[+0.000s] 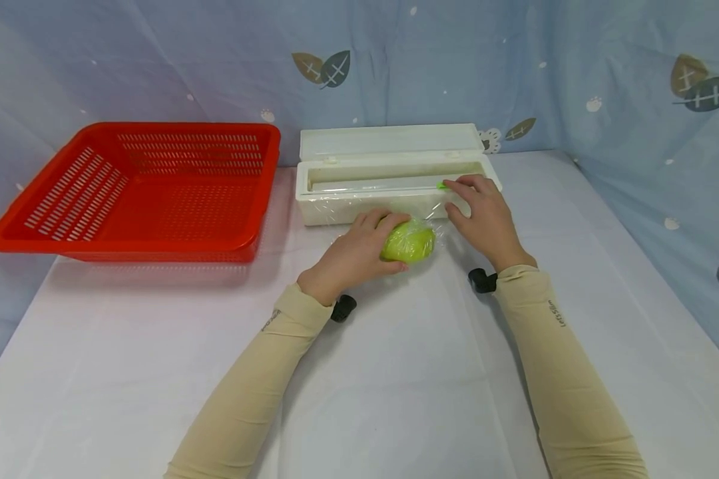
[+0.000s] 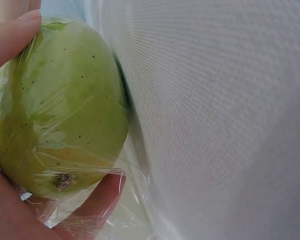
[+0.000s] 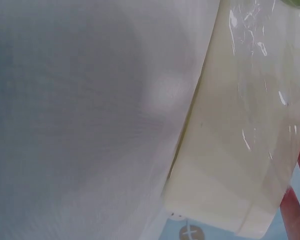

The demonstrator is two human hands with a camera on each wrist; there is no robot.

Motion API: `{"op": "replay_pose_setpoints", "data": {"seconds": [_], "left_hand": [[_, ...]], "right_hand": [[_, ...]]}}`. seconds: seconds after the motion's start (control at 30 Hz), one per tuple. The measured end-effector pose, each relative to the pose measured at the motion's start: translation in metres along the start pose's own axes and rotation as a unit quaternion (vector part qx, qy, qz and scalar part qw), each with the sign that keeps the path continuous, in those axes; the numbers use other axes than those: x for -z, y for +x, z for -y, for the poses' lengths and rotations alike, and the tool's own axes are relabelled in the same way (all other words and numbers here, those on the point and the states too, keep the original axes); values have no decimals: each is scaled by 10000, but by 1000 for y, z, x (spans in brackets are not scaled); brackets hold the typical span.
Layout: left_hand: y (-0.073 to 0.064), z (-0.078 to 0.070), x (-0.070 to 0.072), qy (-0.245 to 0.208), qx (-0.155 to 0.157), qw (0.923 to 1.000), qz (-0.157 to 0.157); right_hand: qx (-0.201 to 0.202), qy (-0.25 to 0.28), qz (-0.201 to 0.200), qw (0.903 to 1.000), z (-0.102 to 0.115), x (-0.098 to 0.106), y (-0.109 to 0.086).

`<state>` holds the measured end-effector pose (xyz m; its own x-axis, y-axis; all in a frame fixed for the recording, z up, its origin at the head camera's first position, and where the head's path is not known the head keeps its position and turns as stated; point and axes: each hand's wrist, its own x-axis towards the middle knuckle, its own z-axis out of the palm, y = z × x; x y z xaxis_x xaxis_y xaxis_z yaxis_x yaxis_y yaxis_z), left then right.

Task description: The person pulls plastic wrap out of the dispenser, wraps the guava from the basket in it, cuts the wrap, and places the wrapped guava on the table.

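A speckled green fruit wrapped in clear cling film sits on the table in front of a white cling film dispenser. My left hand grips the fruit from its left side, thumb and fingers curved around it; the left wrist view shows film stretched over its skin and a brown scar at one end. Over the dispenser's right end is my right hand, its index fingertip at a small green slider on the front edge, thumb apart. Clear film hangs down the dispenser's front.
A red plastic basket with slotted walls stands at the back left. The dispenser's lid is raised toward the blue patterned cloth behind. White cloth covers the table.
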<state>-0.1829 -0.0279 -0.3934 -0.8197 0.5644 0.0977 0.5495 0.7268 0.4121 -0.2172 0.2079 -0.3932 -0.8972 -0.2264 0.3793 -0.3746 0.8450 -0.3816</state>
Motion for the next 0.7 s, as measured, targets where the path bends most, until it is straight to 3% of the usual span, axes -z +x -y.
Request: {"op": "replay_pose_setpoints", "data": {"seconds": [0.27,0.7], "left_hand": [[0,0,0,-37,-113,9999,-78],[-1,-1,0,3,-24,10000,15]], "right_hand": [[5,14,-24,10000,1,-1,0],[75,22,63,9999,5,-1,-2]]}}
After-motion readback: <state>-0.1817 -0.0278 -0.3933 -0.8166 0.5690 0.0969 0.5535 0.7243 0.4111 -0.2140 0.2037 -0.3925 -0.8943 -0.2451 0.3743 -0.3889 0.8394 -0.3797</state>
